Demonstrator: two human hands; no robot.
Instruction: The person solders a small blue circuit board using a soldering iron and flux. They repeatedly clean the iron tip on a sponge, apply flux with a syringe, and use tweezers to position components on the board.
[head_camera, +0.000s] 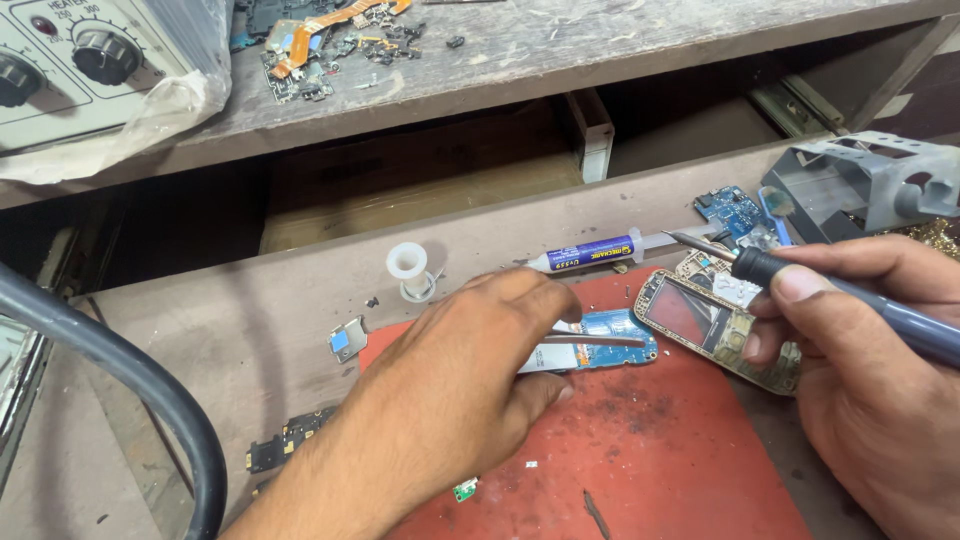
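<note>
The red mat (660, 460) offers open room from 5 to 7 o'clock, with only small debris. At 12 o'clock, the syringe (590, 253) and white spool (408, 270) block the mat's far edge. At 3 o'clock, the phone frame (715, 328) and grey metal stand (860, 185) crowd the bench (250, 320). At 9 o'clock, the thick grey hose (120, 365) bars passage.

Work mat (640, 450) lies near centre on the bench (240, 340). On it — circuit board (610, 350) at the far edge, phone frame (715, 330) just right of it. Syringe (600, 252) lies beyond the mat; spool (408, 270) to its left. Control unit (70, 60) sits far left on the shelf (560, 50).
</note>
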